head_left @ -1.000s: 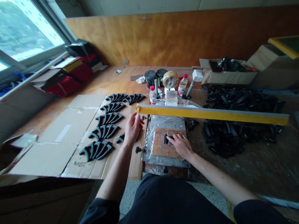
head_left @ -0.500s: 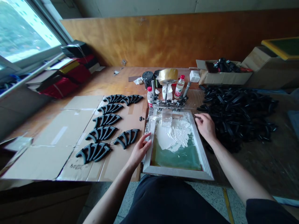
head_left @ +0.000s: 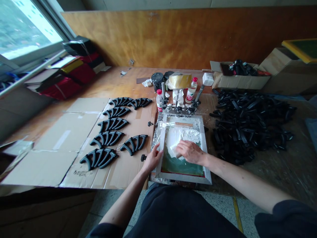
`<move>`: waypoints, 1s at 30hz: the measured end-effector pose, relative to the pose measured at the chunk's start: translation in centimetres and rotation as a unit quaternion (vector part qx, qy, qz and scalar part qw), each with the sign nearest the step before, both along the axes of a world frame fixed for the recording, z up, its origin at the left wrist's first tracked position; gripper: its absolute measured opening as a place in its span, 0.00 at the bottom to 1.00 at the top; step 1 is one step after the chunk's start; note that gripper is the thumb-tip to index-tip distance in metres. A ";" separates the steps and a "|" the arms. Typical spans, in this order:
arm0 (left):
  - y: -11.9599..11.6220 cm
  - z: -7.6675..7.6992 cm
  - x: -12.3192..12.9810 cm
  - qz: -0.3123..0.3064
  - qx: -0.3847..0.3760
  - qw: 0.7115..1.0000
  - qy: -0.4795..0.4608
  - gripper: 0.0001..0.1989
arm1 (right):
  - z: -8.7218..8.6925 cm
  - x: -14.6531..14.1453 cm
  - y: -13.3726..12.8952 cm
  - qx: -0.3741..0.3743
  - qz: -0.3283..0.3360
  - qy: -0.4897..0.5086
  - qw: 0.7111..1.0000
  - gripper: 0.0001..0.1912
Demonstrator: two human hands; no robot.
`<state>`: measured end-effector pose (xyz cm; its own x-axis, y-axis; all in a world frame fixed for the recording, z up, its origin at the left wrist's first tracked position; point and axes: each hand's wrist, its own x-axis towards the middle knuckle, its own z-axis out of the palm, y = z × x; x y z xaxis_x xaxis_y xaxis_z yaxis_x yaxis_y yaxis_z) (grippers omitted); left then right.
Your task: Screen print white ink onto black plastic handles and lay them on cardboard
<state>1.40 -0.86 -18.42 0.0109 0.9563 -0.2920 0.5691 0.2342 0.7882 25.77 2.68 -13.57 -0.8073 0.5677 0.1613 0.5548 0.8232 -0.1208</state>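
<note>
A screen printing frame (head_left: 207,165) with a green mesh (head_left: 182,167) lies in front of me. White ink (head_left: 190,134) is smeared over the mesh's far part. My left hand (head_left: 153,158) grips the frame's left rail, fingers bent at its edge. Above the mesh, my right hand (head_left: 190,152) is closed around a pale, translucent scraper (head_left: 174,149), its lower edge at the ink; the fingers partly cover it. Metal clamps (head_left: 177,108) stand at the frame's far end. Left of it, black curved parts (head_left: 99,159) lie in joined fan-shaped groups on cardboard (head_left: 119,175).
A large heap of loose black parts (head_left: 252,125) lies to the right. Behind the clamps stand bottles with red caps (head_left: 191,91), a tape roll (head_left: 179,81) and a black tub (head_left: 157,81). An open carton (head_left: 242,81) is at the back right. Black knobs (head_left: 143,158) jut out left of the frame.
My right hand has left the frame's right rail and moved left over the mesh, taking up the scraper from the far end. The frame's near right corner has shifted left. My left hand stays on its rail.
</note>
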 end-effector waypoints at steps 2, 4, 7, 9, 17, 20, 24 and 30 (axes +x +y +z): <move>-0.1 -0.1 0.1 0.012 0.000 1.000 -0.001 0.29 | 0.5 0.9 -0.7 -0.014 0.057 -0.002 0.998 0.09; -0.1 -0.2 0.1 0.019 0.002 1.000 -0.007 0.28 | 1.1 1.1 -0.3 -0.049 0.060 0.008 0.997 0.05; -0.1 -0.3 0.0 0.015 0.001 1.000 -0.019 0.29 | 0.9 0.5 0.3 -0.051 -0.011 0.046 0.998 0.04; -0.1 -0.4 -0.1 0.012 -0.003 1.000 -0.025 0.30 | -0.1 0.2 -0.1 -0.008 -0.031 0.061 0.998 0.07; -0.2 -0.1 -0.3 0.012 -0.012 0.999 -0.051 0.30 | 0.5 0.5 0.5 -0.037 -0.021 0.089 0.995 0.07; -0.1 2.1 -0.4 0.005 -0.018 0.996 -0.089 0.33 | 2.8 -1.0 4.3 -0.033 -0.121 0.143 0.982 0.19; 0.2 7.4 0.0 0.026 -0.002 0.983 -0.182 0.29 | 5.5 1.3 8.5 -0.010 -0.214 0.202 0.956 0.27; 4.0 14.1 2.2 0.061 0.153 0.942 -0.292 0.26 | 3.8 11.7 9.2 -0.007 -0.409 0.393 0.824 0.22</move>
